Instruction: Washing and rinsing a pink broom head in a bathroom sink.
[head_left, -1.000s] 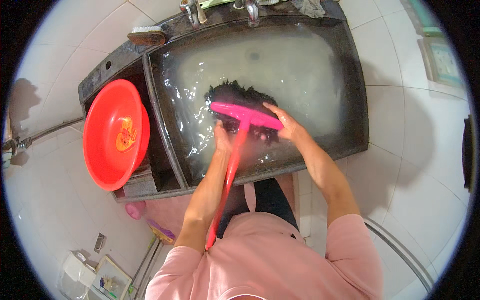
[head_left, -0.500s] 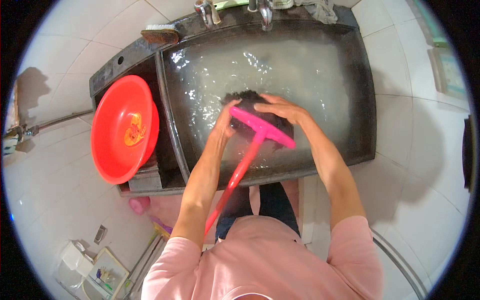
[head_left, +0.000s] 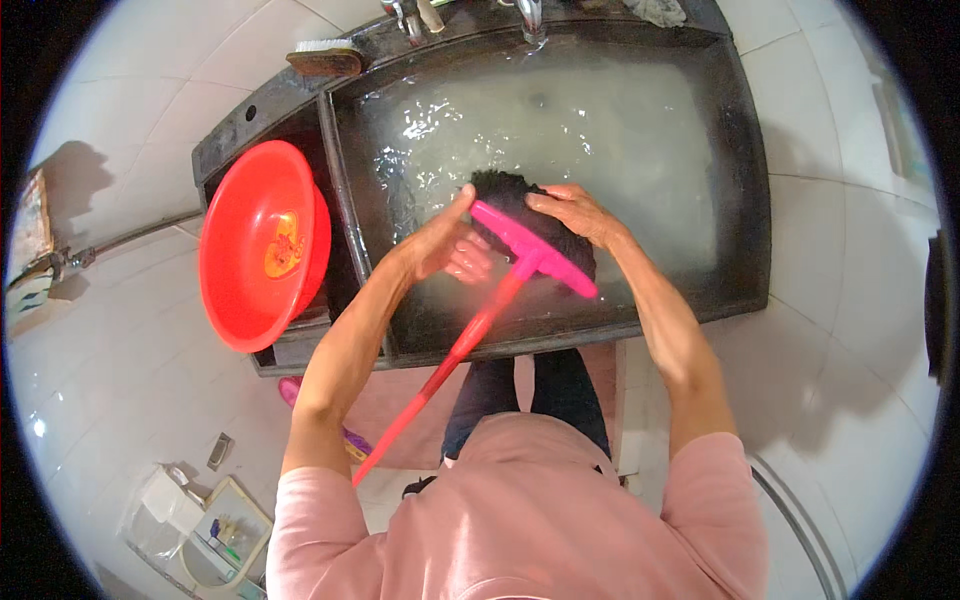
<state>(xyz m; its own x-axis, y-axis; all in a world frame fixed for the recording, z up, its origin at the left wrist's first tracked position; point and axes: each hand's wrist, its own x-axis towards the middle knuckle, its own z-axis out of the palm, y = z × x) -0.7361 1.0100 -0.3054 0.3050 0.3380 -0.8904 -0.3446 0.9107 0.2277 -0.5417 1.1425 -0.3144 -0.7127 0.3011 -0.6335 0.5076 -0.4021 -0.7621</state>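
Observation:
A mop with a bright pink crosspiece [head_left: 530, 248] and a red pole [head_left: 440, 375] lies slanted over the water-filled sink, its pole running down toward my left side. A black shaggy mop pad [head_left: 510, 190] sits along the far side of the crosspiece, wet and above the water. My right hand [head_left: 578, 212] grips the pad's upper right part, fingers bent over its edge. Beside the crosspiece's left end is my left hand [head_left: 450, 245], thumb raised by the pad and fingers apart below it, holding nothing. The pad's underside is hidden.
Cloudy water fills the dark stone sink [head_left: 745, 200]. A red basin [head_left: 235, 260] tilts in the left compartment. A scrubbing brush [head_left: 327, 60] rests on the back ledge, near metal taps [head_left: 530, 20] and a grey cloth [head_left: 657, 10]. White tiled walls stand on both sides.
The pad has come up clearer of the water. My left hand has moved away from the pad and its fingers have spread. The pole's lower end has swung left.

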